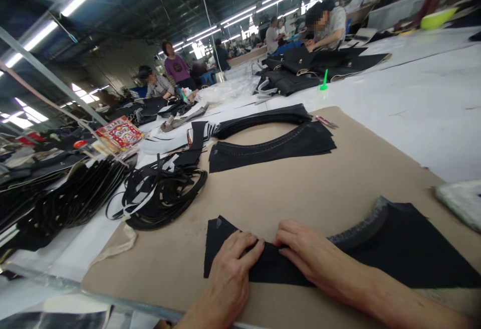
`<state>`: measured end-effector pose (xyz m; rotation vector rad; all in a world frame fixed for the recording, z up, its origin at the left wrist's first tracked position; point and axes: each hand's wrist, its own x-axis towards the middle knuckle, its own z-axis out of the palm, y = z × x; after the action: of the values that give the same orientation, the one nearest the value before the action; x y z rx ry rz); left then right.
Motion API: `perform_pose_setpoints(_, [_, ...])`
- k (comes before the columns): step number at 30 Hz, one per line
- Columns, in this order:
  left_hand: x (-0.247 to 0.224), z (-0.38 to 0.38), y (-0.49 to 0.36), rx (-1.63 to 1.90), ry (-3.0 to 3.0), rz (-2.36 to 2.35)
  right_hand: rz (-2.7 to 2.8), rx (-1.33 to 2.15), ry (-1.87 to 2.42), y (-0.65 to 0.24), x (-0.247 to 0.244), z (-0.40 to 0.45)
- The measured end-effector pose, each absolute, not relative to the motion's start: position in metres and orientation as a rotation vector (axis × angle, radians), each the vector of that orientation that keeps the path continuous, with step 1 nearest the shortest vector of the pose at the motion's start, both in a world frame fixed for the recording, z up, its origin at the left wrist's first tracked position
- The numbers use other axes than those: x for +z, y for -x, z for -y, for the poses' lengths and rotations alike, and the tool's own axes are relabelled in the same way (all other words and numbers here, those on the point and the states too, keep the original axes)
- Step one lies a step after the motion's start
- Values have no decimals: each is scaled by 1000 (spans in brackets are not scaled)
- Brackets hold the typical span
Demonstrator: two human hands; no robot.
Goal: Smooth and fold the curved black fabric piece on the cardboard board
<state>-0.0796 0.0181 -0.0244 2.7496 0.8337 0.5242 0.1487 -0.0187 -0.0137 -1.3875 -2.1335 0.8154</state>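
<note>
Nothing legible, blurred print (121,134) on red package (130,129)

You've 2 bare hands, i.e. 1 L hand (233,269) + 1 R hand (310,250); also 1 arched black fabric pc (406,249); 2 stacks of curved black fabric pcs (274,148), layers uncountable; 1 coiled heap of thin black strips (171,211), no. unclear; 1 flat tan sheet (300,188); 1 pr. small reddish snips (326,122); 1 pointed bright-green nozzle (324,80); 1 round lime-green bowl (438,19); 1 red patterned box (121,132).

Matt cloth panel (417,254) with rough curved rim, smooth matt board (259,193), glossy crumpled plastic film (233,90)
</note>
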Motion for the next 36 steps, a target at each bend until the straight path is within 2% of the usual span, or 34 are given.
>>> perform_pose_setpoints(8, [-21, -21, 83, 512, -2847, -790, 2242, 745, 1326, -167, -10, 31])
perform_pose_setpoints(14, [-10, -29, 99, 545, -2855, -750, 2317, 612, 1361, -147, -10, 39])
perform_pose_setpoints(22, [-11, -16, 90, 644, -2642, -934, 2326, 438, 1376, -123, -21, 36])
perform_pose_setpoints(36, [-30, 10, 82, 662, -2834, -878, 2349, 513, 1314, -152, -17, 46])
